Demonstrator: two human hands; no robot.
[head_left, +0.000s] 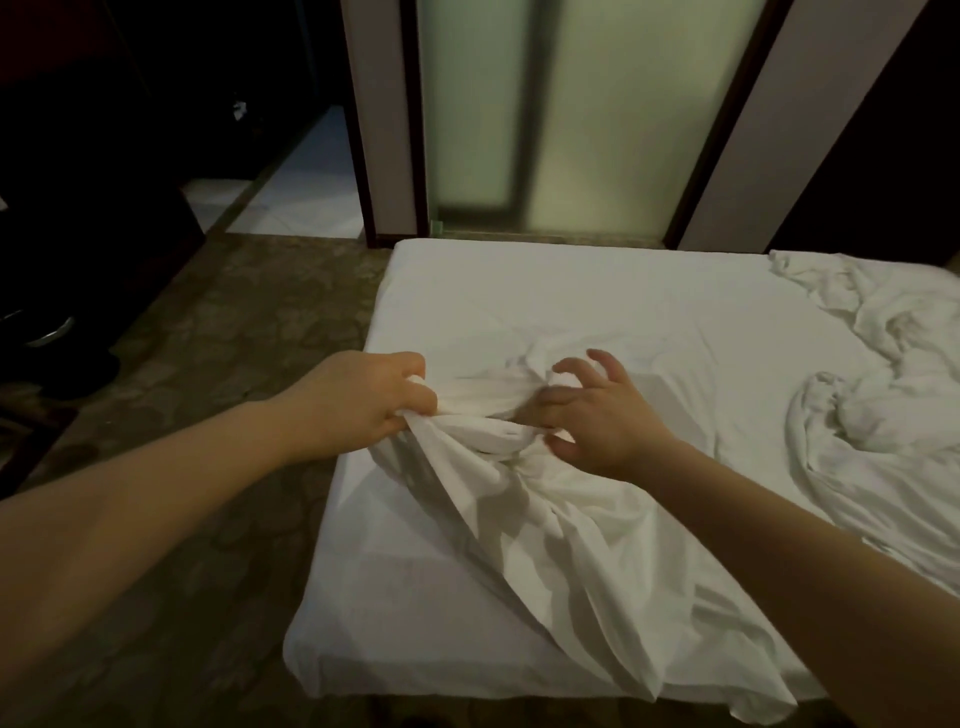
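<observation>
A white sheet (561, 530) lies bunched and twisted across the near left part of a white mattress (571, 291). My left hand (363, 400) grips a gathered fold of this sheet at the mattress's left edge, fingers curled tight round the cloth. My right hand (597, 415) is over the bunched middle of the sheet with its fingers spread and bent like claws; the lower fingers and thumb touch the folds, the upper fingers are raised off the cloth. The sheet trails from both hands down over the near edge of the mattress.
A second pile of crumpled white bedding (883, 384) lies at the right of the mattress. Patterned carpet (218, 467) runs along the left. Frosted glass panels (571, 104) stand behind the bed. Dark furniture (78, 208) fills the far left.
</observation>
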